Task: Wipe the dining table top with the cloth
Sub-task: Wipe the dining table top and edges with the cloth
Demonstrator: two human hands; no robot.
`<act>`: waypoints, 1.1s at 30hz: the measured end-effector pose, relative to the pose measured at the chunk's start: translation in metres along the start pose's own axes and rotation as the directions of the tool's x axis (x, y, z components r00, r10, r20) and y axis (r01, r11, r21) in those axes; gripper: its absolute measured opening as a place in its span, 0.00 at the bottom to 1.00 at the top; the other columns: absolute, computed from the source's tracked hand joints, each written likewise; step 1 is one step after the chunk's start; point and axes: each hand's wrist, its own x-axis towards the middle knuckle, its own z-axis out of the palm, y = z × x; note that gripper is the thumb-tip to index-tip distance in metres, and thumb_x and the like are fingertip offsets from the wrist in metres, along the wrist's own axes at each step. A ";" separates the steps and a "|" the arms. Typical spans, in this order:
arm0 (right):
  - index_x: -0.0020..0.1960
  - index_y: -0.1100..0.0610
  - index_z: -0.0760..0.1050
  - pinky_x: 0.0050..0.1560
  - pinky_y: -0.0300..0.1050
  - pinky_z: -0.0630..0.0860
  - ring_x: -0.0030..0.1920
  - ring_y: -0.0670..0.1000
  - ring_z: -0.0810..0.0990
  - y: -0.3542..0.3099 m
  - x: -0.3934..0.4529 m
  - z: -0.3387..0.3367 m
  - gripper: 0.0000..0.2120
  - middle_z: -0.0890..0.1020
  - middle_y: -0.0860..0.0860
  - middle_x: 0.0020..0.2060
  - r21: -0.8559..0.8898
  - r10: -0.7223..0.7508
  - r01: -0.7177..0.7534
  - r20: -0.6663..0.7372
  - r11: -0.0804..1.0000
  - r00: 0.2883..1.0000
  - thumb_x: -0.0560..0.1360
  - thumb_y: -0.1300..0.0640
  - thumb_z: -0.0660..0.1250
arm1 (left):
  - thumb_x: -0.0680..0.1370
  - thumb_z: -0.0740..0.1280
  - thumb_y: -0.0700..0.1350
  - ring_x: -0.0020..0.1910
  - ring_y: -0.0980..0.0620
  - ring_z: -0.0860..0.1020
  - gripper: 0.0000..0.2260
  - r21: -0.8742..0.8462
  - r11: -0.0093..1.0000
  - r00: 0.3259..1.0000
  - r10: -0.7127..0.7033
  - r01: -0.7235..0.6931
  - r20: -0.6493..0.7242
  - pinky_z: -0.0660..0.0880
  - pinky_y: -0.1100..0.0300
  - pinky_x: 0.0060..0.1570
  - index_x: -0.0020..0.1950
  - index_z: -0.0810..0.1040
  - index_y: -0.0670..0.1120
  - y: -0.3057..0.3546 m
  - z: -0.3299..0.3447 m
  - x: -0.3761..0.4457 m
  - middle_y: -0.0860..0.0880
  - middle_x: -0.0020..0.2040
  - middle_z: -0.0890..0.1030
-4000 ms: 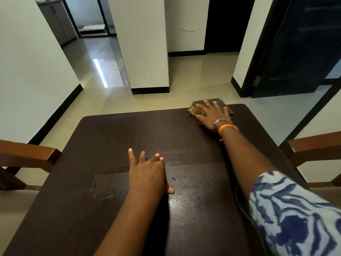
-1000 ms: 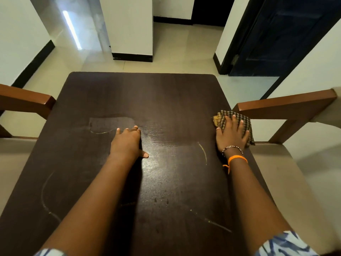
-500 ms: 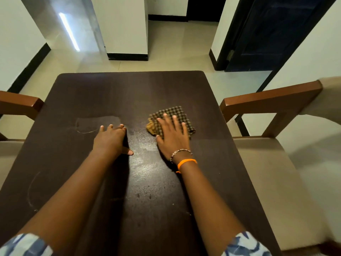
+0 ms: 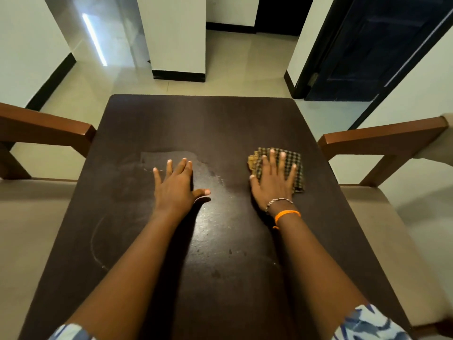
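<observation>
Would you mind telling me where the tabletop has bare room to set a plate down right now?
The far strip of the dark brown wooden dining table, beyond both hands, is bare. So is the near left corner beside the left forearm. The middle is crowded: the left hand lies flat, and the right hand presses the checked folded cloth.

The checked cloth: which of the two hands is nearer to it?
Right. The right hand lies flat on the checked cloth; the left hand rests apart, to its left.
</observation>
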 end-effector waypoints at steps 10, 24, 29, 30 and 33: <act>0.76 0.56 0.48 0.73 0.59 0.36 0.77 0.52 0.43 -0.226 -0.042 0.035 0.31 0.46 0.51 0.77 0.182 -0.490 0.461 0.172 0.869 0.855 0.78 0.48 0.54 | 0.79 0.57 0.40 0.77 0.45 0.49 0.26 0.010 0.970 0.968 -0.242 0.243 -0.060 0.41 0.42 0.73 0.76 0.54 0.43 -0.122 -0.041 -0.039 0.46 0.77 0.56; 0.76 0.51 0.52 0.74 0.57 0.44 0.77 0.58 0.44 -0.082 0.014 0.013 0.29 0.48 0.57 0.77 0.058 0.128 -0.131 0.062 0.990 0.990 0.78 0.48 0.55 | 0.78 0.58 0.40 0.55 0.39 0.75 0.13 -0.401 0.873 0.914 -0.368 0.277 -0.169 0.72 0.48 0.53 0.62 0.73 0.43 -0.174 -0.035 -0.054 0.40 0.60 0.76; 0.76 0.51 0.52 0.74 0.58 0.44 0.77 0.58 0.44 -0.157 0.015 0.030 0.29 0.49 0.55 0.77 0.053 0.087 -0.089 0.041 0.995 0.995 0.78 0.46 0.54 | 0.77 0.64 0.39 0.50 0.44 0.80 0.13 -0.582 0.774 0.872 -0.440 0.248 -0.215 0.71 0.58 0.48 0.60 0.79 0.44 -0.193 -0.035 -0.053 0.41 0.56 0.82; 0.76 0.51 0.51 0.74 0.58 0.43 0.77 0.58 0.44 -0.180 0.013 0.034 0.29 0.49 0.55 0.77 0.057 0.034 -0.036 0.044 0.998 0.998 0.78 0.45 0.54 | 0.76 0.65 0.40 0.48 0.48 0.80 0.14 -0.637 0.725 0.860 -0.475 0.262 -0.186 0.71 0.59 0.49 0.61 0.78 0.45 -0.197 -0.035 -0.053 0.42 0.57 0.82; 0.76 0.50 0.51 0.74 0.58 0.41 0.77 0.57 0.43 -0.258 0.002 0.051 0.29 0.47 0.54 0.77 0.105 -0.143 0.135 0.075 0.985 0.987 0.78 0.44 0.54 | 0.75 0.66 0.37 0.54 0.51 0.78 0.16 -0.783 0.533 0.841 -0.541 0.321 -0.024 0.72 0.55 0.57 0.62 0.77 0.46 -0.204 -0.034 -0.050 0.45 0.59 0.80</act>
